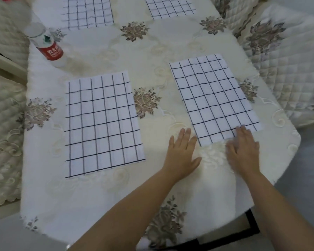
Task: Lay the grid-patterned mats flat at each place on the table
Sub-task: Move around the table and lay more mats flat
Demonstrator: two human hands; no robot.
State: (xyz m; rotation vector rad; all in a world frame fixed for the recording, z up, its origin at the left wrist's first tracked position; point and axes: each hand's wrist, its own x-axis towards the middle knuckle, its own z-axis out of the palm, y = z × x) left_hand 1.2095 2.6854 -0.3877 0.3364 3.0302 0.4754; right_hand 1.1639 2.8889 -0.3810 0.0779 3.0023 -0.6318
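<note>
Several white mats with a dark grid lie flat on a cream floral tablecloth (101, 58). One mat (101, 122) is at the near left, another (214, 98) at the near right, and two more (88, 12) (169, 6) lie at the far side, cut off by the frame's top. My left hand (183, 153) rests palm down on the cloth just left of the near right mat's front corner. My right hand (243, 151) lies flat with its fingertips on that mat's front edge. Both hands hold nothing.
A clear plastic bottle with a red label (47, 46) lies on its side at the far left of the table. Quilted floral chair covers (283, 60) (4, 124) flank the table on the right and left. The table's near right edge drops to a grey floor.
</note>
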